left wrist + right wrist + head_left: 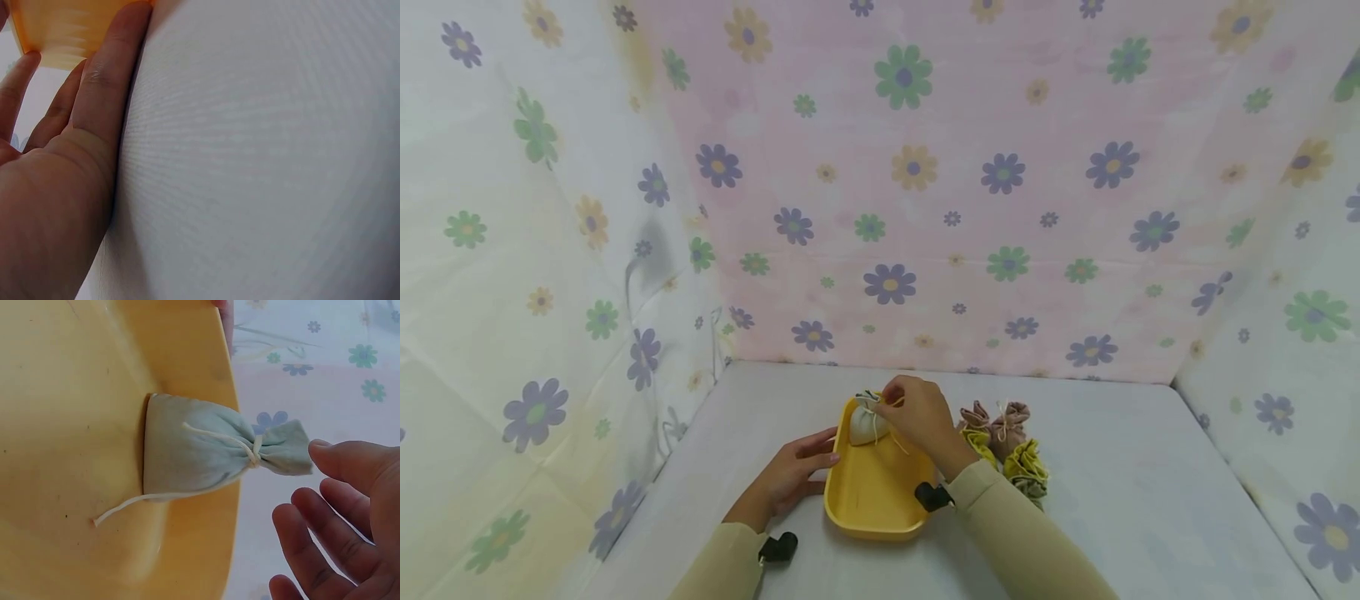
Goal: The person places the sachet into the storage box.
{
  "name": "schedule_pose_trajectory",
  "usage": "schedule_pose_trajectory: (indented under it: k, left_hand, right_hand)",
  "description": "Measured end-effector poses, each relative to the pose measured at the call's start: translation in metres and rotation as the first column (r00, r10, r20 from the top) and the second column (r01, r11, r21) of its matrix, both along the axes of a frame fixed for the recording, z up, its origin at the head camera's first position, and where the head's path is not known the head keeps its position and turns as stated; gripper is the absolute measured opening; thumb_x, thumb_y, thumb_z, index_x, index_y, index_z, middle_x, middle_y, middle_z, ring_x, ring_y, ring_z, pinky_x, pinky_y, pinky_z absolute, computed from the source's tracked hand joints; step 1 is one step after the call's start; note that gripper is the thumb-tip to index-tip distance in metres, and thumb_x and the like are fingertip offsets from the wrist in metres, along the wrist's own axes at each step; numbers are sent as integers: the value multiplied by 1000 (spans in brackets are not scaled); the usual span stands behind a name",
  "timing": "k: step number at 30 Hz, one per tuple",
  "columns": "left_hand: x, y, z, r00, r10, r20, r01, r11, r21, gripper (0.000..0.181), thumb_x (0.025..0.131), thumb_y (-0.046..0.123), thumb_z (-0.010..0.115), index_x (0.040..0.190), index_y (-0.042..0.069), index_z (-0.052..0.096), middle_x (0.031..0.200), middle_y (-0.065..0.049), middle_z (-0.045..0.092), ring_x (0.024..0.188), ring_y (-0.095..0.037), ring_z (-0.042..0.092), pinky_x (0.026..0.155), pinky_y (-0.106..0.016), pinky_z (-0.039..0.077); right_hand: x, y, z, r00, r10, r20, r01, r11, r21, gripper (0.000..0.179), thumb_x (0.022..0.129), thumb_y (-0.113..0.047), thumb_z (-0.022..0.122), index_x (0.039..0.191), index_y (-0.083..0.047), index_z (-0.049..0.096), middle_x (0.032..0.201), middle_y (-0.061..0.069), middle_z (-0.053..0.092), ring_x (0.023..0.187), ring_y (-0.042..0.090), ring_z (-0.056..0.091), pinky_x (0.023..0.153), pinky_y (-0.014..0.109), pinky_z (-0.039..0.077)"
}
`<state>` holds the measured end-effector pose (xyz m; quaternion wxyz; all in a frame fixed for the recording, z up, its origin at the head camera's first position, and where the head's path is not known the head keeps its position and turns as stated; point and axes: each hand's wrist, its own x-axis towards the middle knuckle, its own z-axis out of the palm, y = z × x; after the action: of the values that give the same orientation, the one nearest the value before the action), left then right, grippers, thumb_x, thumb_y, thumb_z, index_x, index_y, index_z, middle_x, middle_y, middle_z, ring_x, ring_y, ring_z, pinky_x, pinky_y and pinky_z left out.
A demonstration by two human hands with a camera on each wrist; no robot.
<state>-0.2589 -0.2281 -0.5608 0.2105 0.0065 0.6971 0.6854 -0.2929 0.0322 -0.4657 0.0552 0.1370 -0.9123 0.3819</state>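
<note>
A pale grey-green drawstring pouch [194,444] stands upright in the far left end of a yellow tray [880,529]. A cream cord is tied round its neck, and the cord's ends hang loose. My right hand [922,417] is right beside the gathered top. In the right wrist view its thumb tip is at the top's edge, while the other fingers are spread apart from the cloth. At the tray's left side my left hand [793,471] rests low on the table, with extended fingers [103,81] touching the tray's wall.
Right of the tray, partly behind my right forearm, several more tied pouches sit close together: brownish-pink pouches [1009,425], yellow pouches [1024,460] and a dark green pouch [1032,487]. Flower-printed cloth walls [917,250] enclose the white table [1150,483].
</note>
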Motion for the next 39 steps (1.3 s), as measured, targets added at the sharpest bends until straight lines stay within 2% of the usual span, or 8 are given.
schedule_pose_trajectory:
  k: [5, 11, 18, 22, 30, 37, 39]
  left_hand:
    - [1, -1, 0, 1000, 5, -2, -5, 1000, -7, 65, 97, 31, 74, 157, 26, 47, 163, -14, 42, 139, -31, 55, 95, -47, 61]
    - [1, -1, -1, 1000, 5, -5, -6, 1000, -10, 66, 97, 31, 74, 157, 25, 47, 163, -15, 41, 138, -31, 55, 95, -47, 61]
    - [-1, -1, 0, 1000, 9, -6, -9, 1000, -17, 66, 97, 32, 74, 157, 26, 47, 163, -15, 42, 138, -31, 55, 95, -47, 61]
    - [-1, 0, 0, 1000, 3, -6, -3, 1000, -10, 66, 97, 31, 74, 157, 26, 47, 163, -14, 42, 139, -32, 55, 95, -47, 61]
    - [1, 0, 0, 1000, 7, -7, -7, 1000, -22, 67, 96, 32, 75, 157, 28, 47, 163, -15, 43, 136, -30, 57, 94, -47, 61]
    - [2, 1, 0, 1000, 5, -13, -5, 1000, -17, 66, 97, 31, 74, 157, 26, 47, 163, -15, 43, 137, -31, 57, 95, -47, 61]
    - [1, 0, 0, 1000, 1, -14, -1, 1000, -15, 66, 97, 31, 74, 157, 25, 47, 163, -15, 42, 137, -31, 56, 95, -47, 61]
  right_hand:
    - [8, 8, 6, 999, -3, -52, 3, 1000, -5, 15, 90, -34, 81, 98, -23, 74, 93, -10, 73, 84, 10, 69, 73, 31, 61]
    - [20, 15, 16, 999, 11, -47, -12, 1000, -25, 21, 91, -35, 80, 104, -19, 75, 97, -8, 74, 92, 15, 71, 78, 35, 62]
    - [31, 25, 22, 987, 40, -154, -42, 999, -9, 23, 91, -36, 81, 102, -17, 76, 97, -7, 75, 93, 16, 72, 79, 34, 62]
    - [41, 34, 26, 983, 45, -177, -51, 998, -29, 20, 90, -33, 82, 102, -18, 76, 98, -6, 75, 93, 16, 71, 80, 36, 61]
    - [55, 55, 21, 986, -27, -167, 21, 999, -38, 20, 86, -32, 86, 101, -26, 75, 100, -8, 75, 94, 13, 70, 83, 40, 62]
    - [64, 70, 17, 983, -86, -160, 89, 996, 9, 24, 84, -38, 87, 101, -26, 76, 96, -14, 72, 89, 7, 65, 76, 29, 58]
    - [67, 73, 17, 985, -89, -149, 90, 996, 3, 25, 83, -37, 88, 103, -25, 76, 97, -13, 72, 87, 6, 63, 76, 31, 60]
